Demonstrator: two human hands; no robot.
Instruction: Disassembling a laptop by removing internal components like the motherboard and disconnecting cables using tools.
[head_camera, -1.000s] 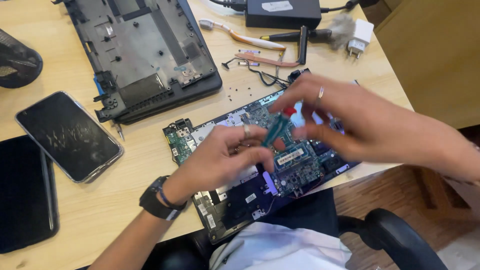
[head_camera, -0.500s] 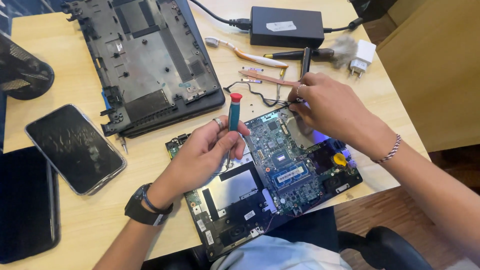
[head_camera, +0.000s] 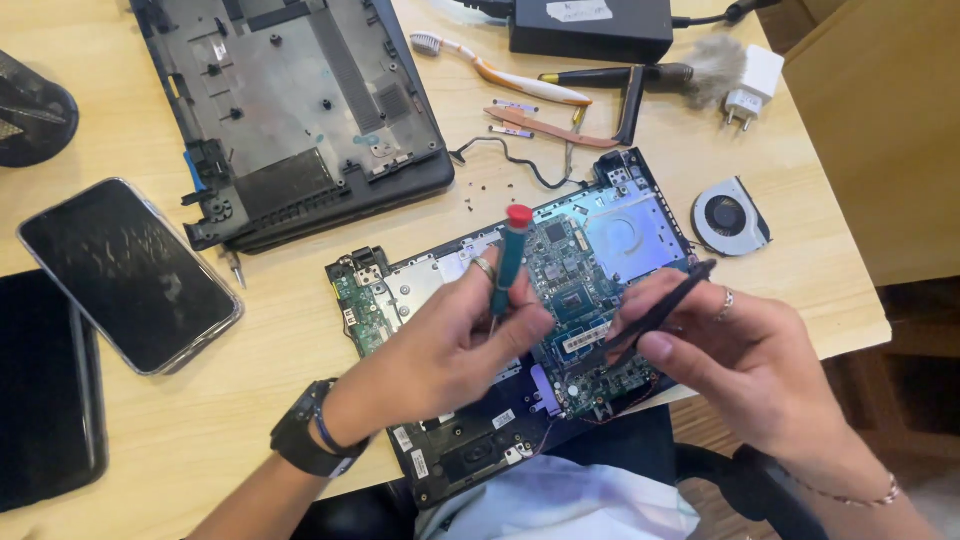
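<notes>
The left hand (head_camera: 450, 345) grips a screwdriver (head_camera: 510, 258) with a red top, standing up on the open laptop (head_camera: 600, 260). The right hand (head_camera: 745, 365) pinches black tweezers (head_camera: 655, 315) over the green board. A small fan (head_camera: 731, 215) lies farther off; earlier, the right hand covered that spot.

Teal screwdriver (head_camera: 510, 262) with red cap, green motherboard (head_camera: 580, 290), black tweezers (head_camera: 650, 320).

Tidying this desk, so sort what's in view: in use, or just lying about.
In use: left hand, screwdriver, right hand, black tweezers, opened laptop board.
Lying about: phone, toothbrush, cooling fan, bottom cover, charger plug.
</notes>
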